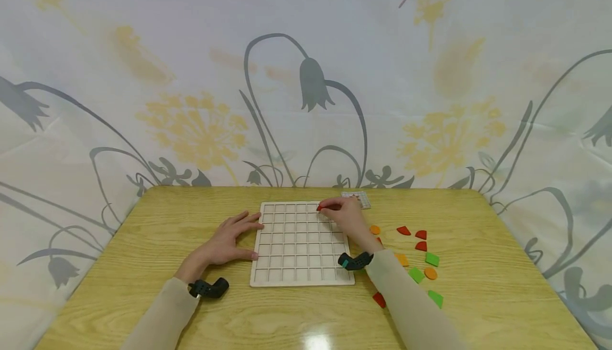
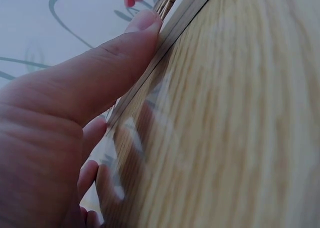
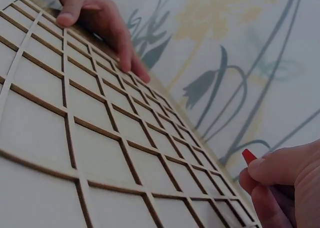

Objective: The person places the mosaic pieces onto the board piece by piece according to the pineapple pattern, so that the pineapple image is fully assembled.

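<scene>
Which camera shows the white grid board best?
Head view: the grid board shows nearly whole, one corner behind the right hand. The right wrist view shows it larger but cropped; left wrist, mostly its edge.

Your left sleeve (image 1: 160, 315): long, pale beige, plain | your right sleeve (image 1: 413, 299): the same pale beige, cuff at the wrist | your left hand (image 1: 227, 242) and right hand (image 1: 350, 220): bare | you wear a left wrist device (image 1: 217, 288): black, stubby, bent | your right wrist device (image 1: 356, 262): black, rounded, teal patch (image 1: 345, 263) toward its left end | finer markings: too small to read
</scene>
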### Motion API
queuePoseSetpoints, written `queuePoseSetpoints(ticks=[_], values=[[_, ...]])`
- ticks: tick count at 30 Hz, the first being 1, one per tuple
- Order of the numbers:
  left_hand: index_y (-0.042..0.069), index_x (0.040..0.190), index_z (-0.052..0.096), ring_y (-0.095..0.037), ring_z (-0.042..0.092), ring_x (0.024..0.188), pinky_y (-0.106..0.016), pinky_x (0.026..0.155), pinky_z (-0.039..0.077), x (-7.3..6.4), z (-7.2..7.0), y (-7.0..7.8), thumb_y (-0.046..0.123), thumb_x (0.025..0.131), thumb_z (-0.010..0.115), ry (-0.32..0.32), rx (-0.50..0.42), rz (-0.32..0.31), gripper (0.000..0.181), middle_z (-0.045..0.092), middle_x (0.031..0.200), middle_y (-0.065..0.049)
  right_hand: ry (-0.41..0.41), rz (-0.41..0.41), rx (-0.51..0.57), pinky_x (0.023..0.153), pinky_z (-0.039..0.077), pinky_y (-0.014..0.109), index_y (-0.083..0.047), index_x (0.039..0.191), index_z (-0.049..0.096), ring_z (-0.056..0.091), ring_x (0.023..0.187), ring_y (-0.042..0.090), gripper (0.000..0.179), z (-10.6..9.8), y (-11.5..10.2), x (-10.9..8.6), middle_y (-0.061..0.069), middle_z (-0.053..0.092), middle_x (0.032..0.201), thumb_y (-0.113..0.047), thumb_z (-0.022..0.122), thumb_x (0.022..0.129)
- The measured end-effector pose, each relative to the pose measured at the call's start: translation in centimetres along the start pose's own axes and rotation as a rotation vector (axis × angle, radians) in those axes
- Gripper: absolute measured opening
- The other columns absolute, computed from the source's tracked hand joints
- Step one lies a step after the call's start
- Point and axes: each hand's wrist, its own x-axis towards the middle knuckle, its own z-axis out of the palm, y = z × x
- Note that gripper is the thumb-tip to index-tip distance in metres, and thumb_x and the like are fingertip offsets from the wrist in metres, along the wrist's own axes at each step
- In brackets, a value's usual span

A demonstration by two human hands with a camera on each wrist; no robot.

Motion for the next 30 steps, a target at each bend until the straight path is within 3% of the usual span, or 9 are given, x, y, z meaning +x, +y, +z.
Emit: queuePoseSetpoints(ticks=[6, 12, 19, 30], values=[[0.015, 0.143, 0.057, -0.040, 0.016, 0.148, -0.068, 0.111, 0.010, -0.1, 0.2, 0.0, 0.043, 0.082, 0.081, 0.006, -0.023, 0.011, 0.071, 0.033, 0.160, -0.009, -0.027, -0.026, 0.013, 0.079, 0.055, 0.035, -0.010, 0.095, 0.079, 0.067, 0.088, 0.018, 0.009, 2.9, 0.0, 0.4, 0.002, 0.073, 0.098, -0.006, 0.073, 0.090], [0.014, 0.143, 0.056, -0.042, 0.016, 0.147, -0.069, 0.110, 0.011, -0.2, 0.1, 0.0, 0.042, 0.082, 0.081, 0.011, -0.023, 0.026, 0.071, 0.033, 0.160, -0.010, -0.009, -0.077, -0.009, 0.079, 0.054, 0.034, -0.011, 0.090, 0.078, 0.066, 0.086, 0.016, 0.008, 4.3, 0.2, 0.5, 0.000, 0.073, 0.095, -0.004, 0.075, 0.087], [0.013, 0.142, 0.056, -0.041, 0.016, 0.148, -0.068, 0.111, 0.010, -0.1, -0.1, 0.1, 0.041, 0.083, 0.080, 0.002, -0.017, 0.004, 0.070, 0.033, 0.160, -0.011, 0.002, -0.121, -0.057, 0.076, 0.055, 0.033, -0.012, 0.090, 0.078, 0.066, 0.084, 0.015, 0.008, 4.7, 0.5, 0.7, 0.000, 0.072, 0.096, -0.005, 0.078, 0.086], [0.013, 0.142, 0.057, -0.041, 0.016, 0.148, -0.068, 0.111, 0.010, 0.0, 0.0, 0.2, 0.041, 0.083, 0.080, 0.003, -0.012, -0.003, 0.069, 0.033, 0.160, -0.009, -0.053, -0.203, -0.126, 0.078, 0.055, 0.030, -0.012, 0.087, 0.078, 0.066, 0.088, 0.016, 0.009, 4.4, -0.1, 0.4, -0.001, 0.069, 0.097, -0.004, 0.077, 0.086]])
